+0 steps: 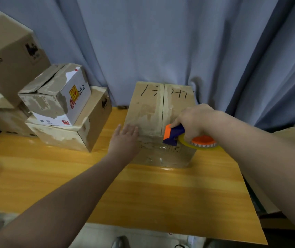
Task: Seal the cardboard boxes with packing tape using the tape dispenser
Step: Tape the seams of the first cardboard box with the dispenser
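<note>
I see my right hand point(195, 120) wrapped around the tape dispenser point(174, 134), an orange and blue one with a roll of yellowish tape point(199, 145) sitting just under my wrist. The dispenser's nose presses on the near top edge of the cardboard box point(148, 108), right where the centre seam between the two closed flaps meets the front face. The seam runs away from that hand toward the blue curtain point(161, 42), with black marker strokes on the flaps at the far end.

My left hand point(125, 140) lies flat and spread, fingers extended, palm down against the box's near left corner, holding nothing. It sits just to the left of the dispenser, with a stretch of bare cardboard between the two hands.

The box stands on the yellow wooden counter point(143, 190), near its far edge. The front face below my hands shows shiny clear tape and some faint print I cannot read.

Well off to the left of my left hand, a stack of other boxes point(59, 111) rests on the counter, worn and patchy, one of them white with red and yellow printing.
</note>
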